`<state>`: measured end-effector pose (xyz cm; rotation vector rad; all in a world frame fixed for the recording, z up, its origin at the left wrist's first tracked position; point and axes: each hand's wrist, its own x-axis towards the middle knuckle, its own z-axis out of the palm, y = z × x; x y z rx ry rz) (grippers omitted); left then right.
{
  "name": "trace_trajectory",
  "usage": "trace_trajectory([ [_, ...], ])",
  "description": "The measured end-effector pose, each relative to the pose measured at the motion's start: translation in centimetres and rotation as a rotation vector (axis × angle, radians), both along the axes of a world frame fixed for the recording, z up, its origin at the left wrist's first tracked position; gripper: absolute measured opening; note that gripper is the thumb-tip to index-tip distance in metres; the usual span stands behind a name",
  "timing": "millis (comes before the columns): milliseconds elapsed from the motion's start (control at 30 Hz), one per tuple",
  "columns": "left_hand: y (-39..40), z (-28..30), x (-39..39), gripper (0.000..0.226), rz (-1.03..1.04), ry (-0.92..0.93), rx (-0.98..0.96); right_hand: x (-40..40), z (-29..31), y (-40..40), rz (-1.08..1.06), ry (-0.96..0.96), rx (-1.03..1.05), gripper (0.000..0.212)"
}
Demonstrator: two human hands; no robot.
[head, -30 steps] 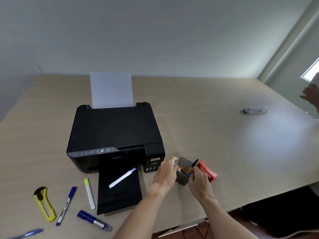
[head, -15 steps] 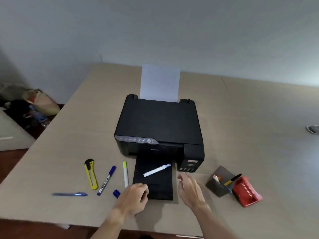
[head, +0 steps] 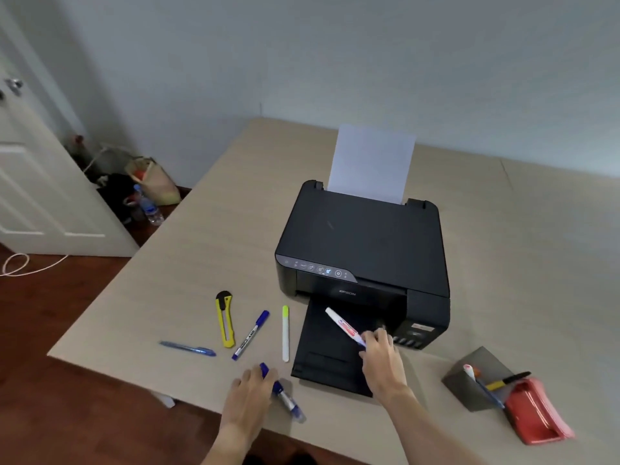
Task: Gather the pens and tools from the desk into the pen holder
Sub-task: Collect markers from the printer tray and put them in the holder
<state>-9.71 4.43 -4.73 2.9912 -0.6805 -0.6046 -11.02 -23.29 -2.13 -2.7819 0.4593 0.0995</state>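
My right hand (head: 380,359) grips the white marker (head: 342,325) by one end, lifted above the printer's black output tray (head: 325,364). My left hand (head: 250,396) rests over the thick blue marker (head: 283,394) near the desk's front edge, fingers closing on its cap end. Loose on the desk to the left lie a yellow box cutter (head: 224,318), a blue-capped marker (head: 251,334), a white highlighter with a green tip (head: 285,332) and a blue pen (head: 188,348). The grey pen holder (head: 469,385) at the right holds a few pens.
A black printer (head: 365,243) with a sheet of paper (head: 372,162) stands mid-desk. A red stapler (head: 536,411) lies against the pen holder. The desk's left edge (head: 110,290) drops to a wooden floor with bags and a bottle (head: 149,206) by a white door.
The view swung left from the pen holder. My right hand picked the white marker up off the printer tray. My left hand has settled on the thick blue marker.
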Motion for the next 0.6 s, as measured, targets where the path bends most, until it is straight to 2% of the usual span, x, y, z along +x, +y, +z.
trace_trajectory([
  [167, -0.5, 0.0, -0.1, 0.043, -0.074, 0.009, 0.050, -1.7, -0.4, -0.9, -0.056, -0.023, 0.011, 0.022],
  [233, -1.3, 1.5, -0.1, 0.037, -0.208, 0.030, 0.041, -2.3, -0.1, -1.0, -0.086, -0.111, 0.054, 0.015],
  [300, -2.9, 3.0, -0.4, 0.027, -0.384, 0.087, -0.036, -3.4, 0.4, -1.5, -0.119, -0.219, 0.142, 0.006],
  [367, -4.6, 4.4, -0.4, 0.026, -0.460, 0.189, -0.149, -4.5, 0.9, -2.2, -0.141, -0.296, 0.233, 0.010],
  [467, -7.6, 5.6, -0.4, 0.024, -0.458, 0.221, -0.304, -5.9, 2.2, -3.8, -0.185, -0.374, 0.317, 0.016],
  [600, -11.9, 7.0, -0.5, 0.028, -0.471, 0.137, -0.491, -7.9, 4.2, -6.3, -0.275, -0.457, 0.330, 0.016],
])
